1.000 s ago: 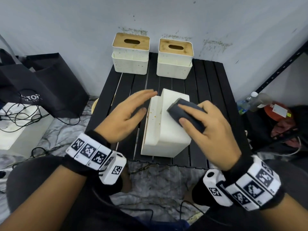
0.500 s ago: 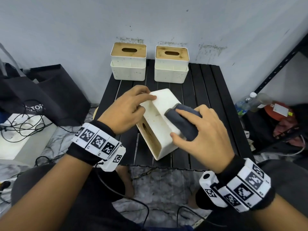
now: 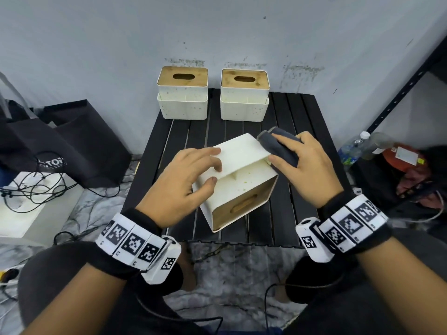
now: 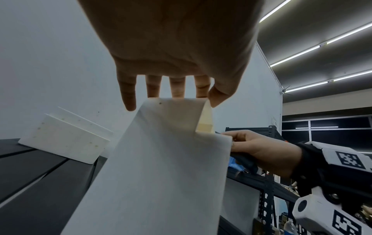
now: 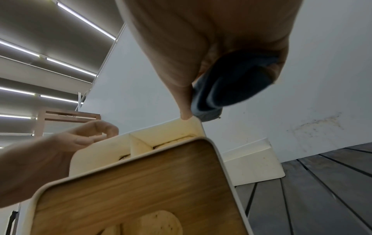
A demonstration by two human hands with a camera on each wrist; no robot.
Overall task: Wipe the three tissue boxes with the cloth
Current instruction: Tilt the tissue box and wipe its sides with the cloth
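The right hand (image 3: 307, 170) has its grip closed round the folded dark cloth (image 3: 278, 146), thumb touching the far edge of the tipped tissue box (image 3: 238, 180). The left hand (image 3: 186, 187) rests on the box's upper face, fingers nearly straight, thumb on the side wall, steadying it. That box lies on its side mid-worktop (image 3: 295, 141), wooden lid toward six o'clock. To wipe well, press the cloth flat and draw it along each face while the left hand pins the box. Two more boxes, one (image 3: 182, 95) beside the other (image 3: 244, 97), stand at twelve o'clock.
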